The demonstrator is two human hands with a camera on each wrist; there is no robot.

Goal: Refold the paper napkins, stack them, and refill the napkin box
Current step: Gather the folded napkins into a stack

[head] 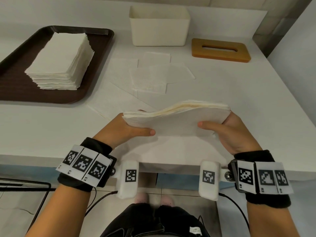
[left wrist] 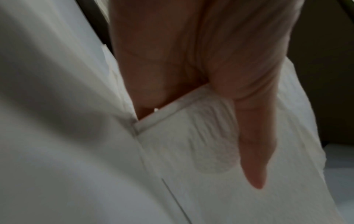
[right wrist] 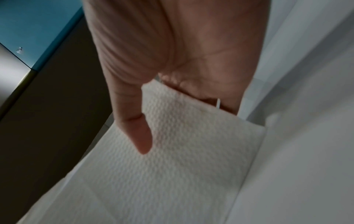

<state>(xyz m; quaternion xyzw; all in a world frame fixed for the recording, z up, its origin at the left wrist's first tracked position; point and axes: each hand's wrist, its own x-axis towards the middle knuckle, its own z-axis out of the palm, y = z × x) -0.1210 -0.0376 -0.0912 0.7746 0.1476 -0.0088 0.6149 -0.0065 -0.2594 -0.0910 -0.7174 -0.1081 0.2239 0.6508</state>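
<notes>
Both hands hold a stack of folded white napkins (head: pixel 176 118) just above the near part of the white table (head: pixel 256 93). My left hand (head: pixel 131 127) grips its left end, thumb on the near face. At the right end my right hand (head: pixel 220 127) grips it the same way. The stack bows slightly in the middle. In the left wrist view the thumb (left wrist: pixel 254 151) lies along the napkin stack (left wrist: pixel 210 189). The right wrist view shows the thumb (right wrist: pixel 138 133) pressed on the textured napkin stack (right wrist: pixel 182 166). The empty white napkin box (head: pixel 159 26) stands at the back.
A dark brown tray (head: pixel 15 86) at the left carries a tall pile of napkins (head: pixel 63 60). Several loose flat napkins (head: pixel 150 77) lie spread mid-table. The wooden slotted lid (head: pixel 220 50) lies right of the box. A wall corner rises at the far right.
</notes>
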